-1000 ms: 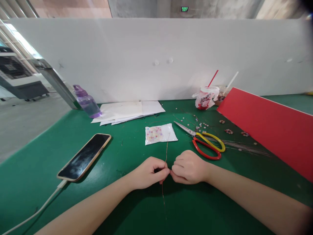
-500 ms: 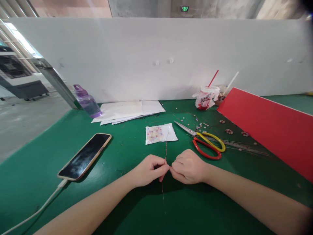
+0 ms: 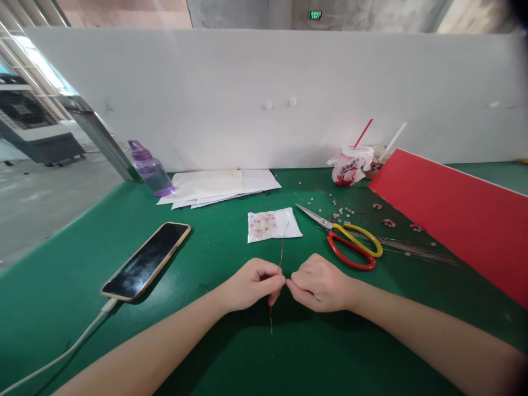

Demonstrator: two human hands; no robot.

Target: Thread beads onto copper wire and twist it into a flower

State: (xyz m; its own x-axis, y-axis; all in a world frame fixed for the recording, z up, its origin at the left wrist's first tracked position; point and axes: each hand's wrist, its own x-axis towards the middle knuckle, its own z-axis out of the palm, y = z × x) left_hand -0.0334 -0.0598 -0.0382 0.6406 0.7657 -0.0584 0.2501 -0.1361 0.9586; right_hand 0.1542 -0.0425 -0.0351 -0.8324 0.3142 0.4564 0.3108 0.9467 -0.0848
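A thin copper-coloured wire [image 3: 282,251] runs up and down through the fingers of my left hand [image 3: 253,284], which pinches it between thumb and forefinger. One end sticks up toward a small clear packet of pastel beads [image 3: 264,224]; the other hangs below the hand. My right hand [image 3: 319,282] is closed, its thumb and forefinger pinched together right beside the left fingertips. Whatever lies in that pinch is hidden or too small to name. Beyond the right hand rest scissors [image 3: 350,239] with one red and one yellow handle.
Loose beads [image 3: 342,213], bead clusters [image 3: 388,223] and a bundle of thin wires [image 3: 416,250] lie at the right, near a red board [image 3: 454,212]. A phone [image 3: 146,261] on a cable, a purple bottle [image 3: 152,170], papers [image 3: 214,187] and a wrapped drink cup [image 3: 350,165] surround the workspace.
The view has shifted slightly, moving the scene a little to the right. The wire's lower end has swung a little left; both hands keep their pinch close together.
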